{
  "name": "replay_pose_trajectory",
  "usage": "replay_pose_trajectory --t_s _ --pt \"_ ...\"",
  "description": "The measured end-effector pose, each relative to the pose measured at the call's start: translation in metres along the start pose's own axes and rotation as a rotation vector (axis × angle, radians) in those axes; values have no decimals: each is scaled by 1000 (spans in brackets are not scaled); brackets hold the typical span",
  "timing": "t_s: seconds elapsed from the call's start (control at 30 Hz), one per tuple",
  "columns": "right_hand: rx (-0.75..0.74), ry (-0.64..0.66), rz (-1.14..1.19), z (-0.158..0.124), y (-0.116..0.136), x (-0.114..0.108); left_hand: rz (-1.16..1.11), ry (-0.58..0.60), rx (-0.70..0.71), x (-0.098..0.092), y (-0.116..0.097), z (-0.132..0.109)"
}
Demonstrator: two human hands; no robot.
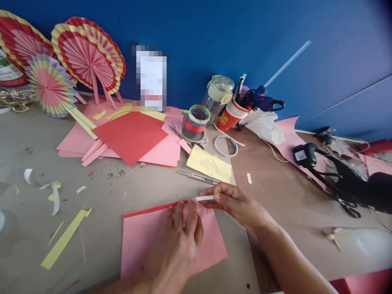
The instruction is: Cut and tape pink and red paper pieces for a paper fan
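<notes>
A sheet of pink paper (137,241) with a red strip (147,209) along its far edge lies on the table in front of me. My left hand (174,245) rests on it, fingers spread and pressing near the red edge. My right hand (235,204) is at the sheet's far right corner. Between its thumb and fingers it pinches a short white strip (204,198), which looks like paper backing or tape. Just beyond the hands lie a craft knife (199,177) and a folded piece of pale yellow paper (210,164).
Pleated paper fans (88,61) lean on the blue wall at left. Red paper (131,134) tops a pink stack. Behind are a tape roll (226,146), jar (196,122), bottle (217,96) and cups (232,114) holding a glue gun (260,100). Scraps (65,239) litter the left.
</notes>
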State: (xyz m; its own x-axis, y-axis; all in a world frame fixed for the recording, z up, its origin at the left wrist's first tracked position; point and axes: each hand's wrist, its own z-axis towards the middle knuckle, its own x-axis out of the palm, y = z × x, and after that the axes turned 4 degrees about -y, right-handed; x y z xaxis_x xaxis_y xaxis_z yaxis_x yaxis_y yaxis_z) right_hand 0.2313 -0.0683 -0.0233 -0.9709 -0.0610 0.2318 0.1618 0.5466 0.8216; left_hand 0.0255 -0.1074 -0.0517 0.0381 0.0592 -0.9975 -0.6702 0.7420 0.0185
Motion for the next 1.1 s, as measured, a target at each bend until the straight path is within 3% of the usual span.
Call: replay_pose_trajectory --t_s 0.3,0.43,0.63,0.83,1.1 --pt "-26 -1 -24 0 0 -6 26 15 64 -4 1 1" --pt "-157 -97 -286 1 -4 -8 27 13 59 -7 1 0" --pt "-176 -245 -655 -5 -2 9 24 12 83 -14 2 0" --pt "-169 -232 -656 -4 -1 15 13 -16 63 -11 1 0" --pt "-299 -298 -785 1 -1 14 -18 25 34 -14 -1 0"
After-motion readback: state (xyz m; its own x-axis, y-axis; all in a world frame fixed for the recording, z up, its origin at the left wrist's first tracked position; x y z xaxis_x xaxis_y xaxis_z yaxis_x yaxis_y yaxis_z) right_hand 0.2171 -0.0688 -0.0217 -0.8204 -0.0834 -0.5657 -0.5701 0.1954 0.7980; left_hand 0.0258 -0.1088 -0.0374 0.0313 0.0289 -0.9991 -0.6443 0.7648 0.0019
